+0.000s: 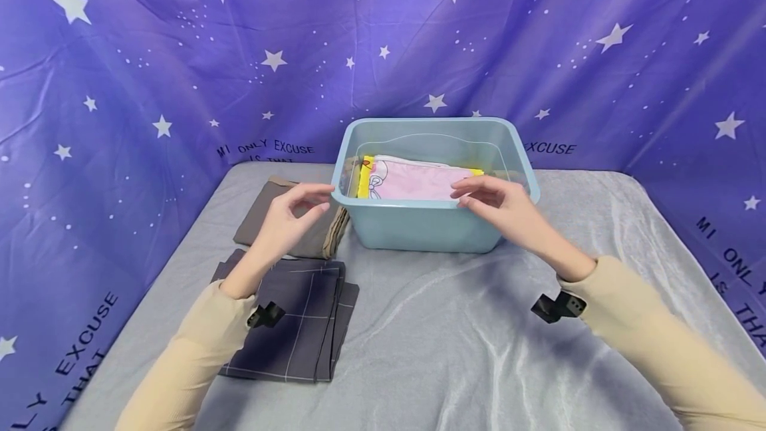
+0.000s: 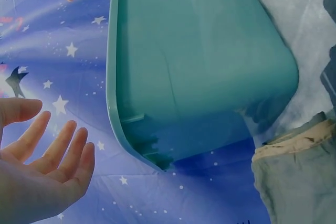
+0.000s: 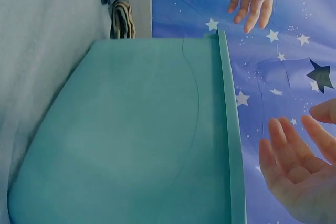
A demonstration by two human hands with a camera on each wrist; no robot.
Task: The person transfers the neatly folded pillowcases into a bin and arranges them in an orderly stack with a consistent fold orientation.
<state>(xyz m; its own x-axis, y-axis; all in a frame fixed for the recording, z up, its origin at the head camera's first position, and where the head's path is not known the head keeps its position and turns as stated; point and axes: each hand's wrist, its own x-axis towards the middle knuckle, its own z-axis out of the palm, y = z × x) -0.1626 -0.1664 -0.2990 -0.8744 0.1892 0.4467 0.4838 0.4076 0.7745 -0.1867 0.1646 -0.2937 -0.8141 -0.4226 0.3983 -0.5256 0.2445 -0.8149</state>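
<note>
A light blue-green plastic bin (image 1: 427, 228) stands at the back of the grey-covered table. Inside it lies a folded pink cloth (image 1: 413, 179) with yellow ends and a line drawing. My left hand (image 1: 290, 215) hovers by the bin's left rim, fingers relaxed and holding nothing; the left wrist view shows them apart from the rim. Over the front right part of the bin is my right hand (image 1: 503, 205), its fingers loosely bent with nothing between them. Below the left hand sits a folded grey-brown garment (image 1: 257, 218). Nearer, partly hidden by the left forearm, lies a folded dark checked cloth (image 1: 299, 331).
A soft grey cloth (image 1: 431, 351) covers the table, wrinkled on the right. Purple curtains (image 1: 359, 38) with white stars hang close behind the bin and along both sides. A small black device (image 1: 559, 306) is strapped at each wrist.
</note>
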